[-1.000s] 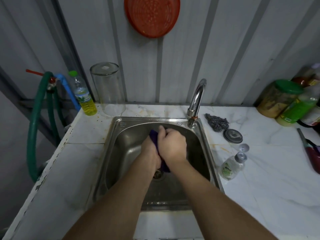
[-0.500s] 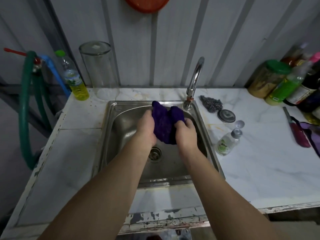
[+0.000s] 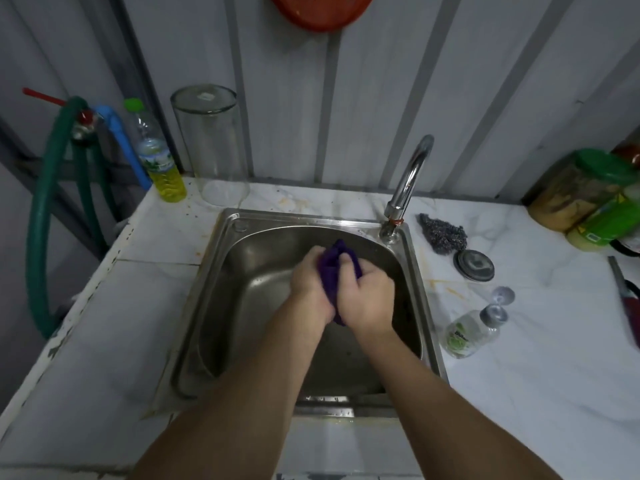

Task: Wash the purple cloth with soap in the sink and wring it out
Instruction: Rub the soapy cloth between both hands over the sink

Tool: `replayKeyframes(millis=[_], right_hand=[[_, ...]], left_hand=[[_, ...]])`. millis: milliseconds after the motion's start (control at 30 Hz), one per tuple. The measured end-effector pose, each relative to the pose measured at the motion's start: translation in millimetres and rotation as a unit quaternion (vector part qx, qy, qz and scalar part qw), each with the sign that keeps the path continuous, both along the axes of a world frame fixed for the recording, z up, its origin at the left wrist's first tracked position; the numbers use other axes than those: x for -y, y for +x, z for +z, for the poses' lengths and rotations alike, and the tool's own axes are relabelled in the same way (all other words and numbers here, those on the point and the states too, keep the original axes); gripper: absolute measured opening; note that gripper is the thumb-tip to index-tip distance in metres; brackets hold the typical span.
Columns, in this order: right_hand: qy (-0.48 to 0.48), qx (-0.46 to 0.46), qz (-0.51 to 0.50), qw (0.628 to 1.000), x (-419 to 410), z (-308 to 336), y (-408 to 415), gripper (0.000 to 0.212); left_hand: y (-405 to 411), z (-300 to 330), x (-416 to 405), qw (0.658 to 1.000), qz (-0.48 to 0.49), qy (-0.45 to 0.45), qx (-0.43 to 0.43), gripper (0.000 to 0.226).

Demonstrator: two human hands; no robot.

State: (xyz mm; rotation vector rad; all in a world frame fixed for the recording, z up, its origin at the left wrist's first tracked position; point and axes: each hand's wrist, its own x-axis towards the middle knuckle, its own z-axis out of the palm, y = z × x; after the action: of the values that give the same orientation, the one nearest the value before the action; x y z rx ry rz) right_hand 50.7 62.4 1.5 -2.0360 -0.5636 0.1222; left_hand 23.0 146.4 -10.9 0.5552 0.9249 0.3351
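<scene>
The purple cloth is bunched into a tight wad over the middle of the steel sink. My left hand grips its left side and my right hand is closed over its right and lower part, the two hands pressed together. Only a dark purple ridge shows between the fingers, plus a small tail below my right palm. The small clear soap bottle lies on its side on the counter right of the sink, uncapped, its cap beside it. No water runs from the tap.
A steel wool pad and a metal sink plug sit right of the tap. A tall glass jar and a bottle of yellow liquid stand at the back left. Jars and bottles crowd the far right, and a green hose hangs left.
Half a second ago the cloth was held spread and raised between my hands. Now my hands have closed together and lower, squeezing it into a wad in the basin.
</scene>
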Motion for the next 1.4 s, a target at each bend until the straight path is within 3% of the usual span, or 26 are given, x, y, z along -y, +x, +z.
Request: replayKeyframes(millis=[67,133,200,300,400,467,533,633,733,800,900,967,1033,1167,1233,1300,1400], right_hand=[[0.041,0.057,0.085,0.994,2.2,-3.5,-21.9,0.044],[0.032,0.083,0.088,0.992,-3.3,-3.6,-19.0,0.046],[-0.011,0.018,0.019,1.0,-9.7,-0.1,6.5,0.05],[-0.067,-0.075,-0.037,0.994,-5.6,3.4,34.1,0.043],[-0.058,0.015,-0.008,0.998,5.4,-4.2,11.5,0.049],[-0.004,0.095,0.069,0.993,12.4,-8.7,-16.4,0.054],[0.009,0.102,0.097,0.99,10.3,-6.4,-23.5,0.055],[-0.062,0.025,0.002,0.998,2.1,-2.3,9.4,0.05],[-0.106,-0.102,-0.038,0.988,4.8,3.3,34.4,0.048],[-0.095,-0.068,-0.012,0.993,8.6,3.8,27.0,0.05],[-0.017,0.101,0.078,0.992,15.2,5.5,-10.1,0.052],[0.001,0.145,0.114,0.983,11.6,6.2,-22.9,0.052],[-0.016,0.075,0.073,0.994,3.5,7.9,-9.5,0.053],[-0.086,-0.095,-0.029,0.991,2.5,8.5,30.9,0.043],[-0.075,-0.094,-0.015,0.993,6.8,7.4,25.2,0.044],[-0.04,0.009,0.028,0.999,9.5,4.6,1.9,0.052],[0.01,0.118,0.108,0.987,5.0,4.4,-26.8,0.052]], left_hand=[[-6.6,-12.6,-4.6,0.998,0.029,0.013,0.051,0.048],[-6.0,-16.7,6.0,0.996,0.058,0.018,0.066,0.06],[0.1,-11.5,15.8,0.999,0.024,-0.024,0.041,0.05],[9.8,4.0,11.9,1.0,-0.03,-0.007,-0.007,0.032],[6.2,-2.0,8.2,1.0,0.015,0.008,-0.011,0.017],[-4.2,-17.3,15.5,0.995,0.062,0.032,0.067,0.025],[-14.0,-14.6,24.6,0.99,0.072,0.04,0.118,0.032],[-7.2,-4.0,25.8,0.999,-0.036,0.029,-0.002,0.032],[7.7,10.0,20.6,0.996,-0.026,0.024,-0.081,0.033],[6.6,12.4,13.9,0.994,-0.008,0.049,-0.098,0.023],[-4.0,-6.3,9.8,0.998,0.041,0.023,0.051,0.03],[-10.3,-9.1,18.8,0.988,0.067,0.037,0.132,0.024],[-5.4,-13.2,19.6,0.994,0.04,0.013,0.101,0.03],[8.4,5.5,12.8,0.997,-0.033,0.033,-0.062,0.028],[7.8,7.8,7.5,0.995,-0.021,0.046,-0.091,0.019],[-0.7,-0.4,5.5,0.998,0.002,0.044,-0.036,0.02],[-13.9,-7.8,7.2,0.989,0.042,0.053,0.13,0.029]])
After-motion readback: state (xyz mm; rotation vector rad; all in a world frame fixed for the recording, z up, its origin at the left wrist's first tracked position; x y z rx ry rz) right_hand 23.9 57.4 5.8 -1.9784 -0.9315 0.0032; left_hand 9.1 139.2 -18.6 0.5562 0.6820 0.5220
